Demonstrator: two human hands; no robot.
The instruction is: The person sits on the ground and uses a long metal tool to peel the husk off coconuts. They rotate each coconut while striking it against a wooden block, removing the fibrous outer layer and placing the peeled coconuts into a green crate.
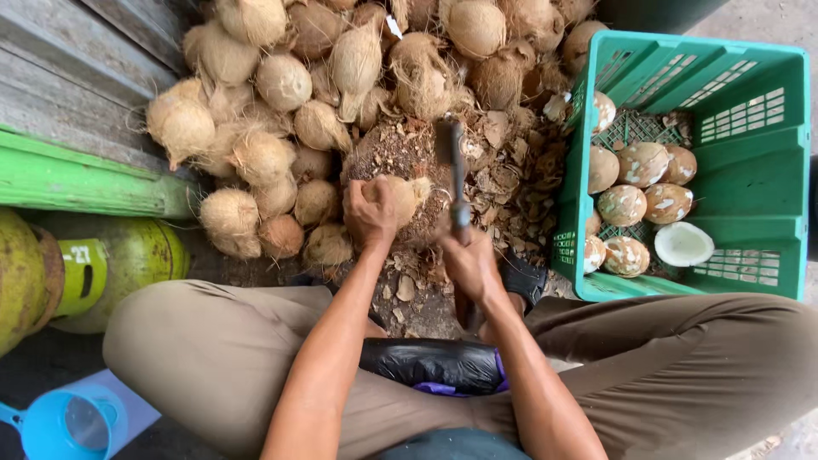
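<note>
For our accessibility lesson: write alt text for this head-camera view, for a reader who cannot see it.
A seated person's left hand steadies a husked coconut while the right hand grips a cleaver over it. A coconut pile lies ahead; a green crate of peeled coconuts sits right.

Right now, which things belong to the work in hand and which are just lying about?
In use: left hand holding a husked coconut; right hand gripping a cleaver; coconut pile; green crate of peeled coconuts.
Lying about: gas cylinder; blue scoop.

Left hand grips coconut; right hand holds cleaver beside green crate.
</note>
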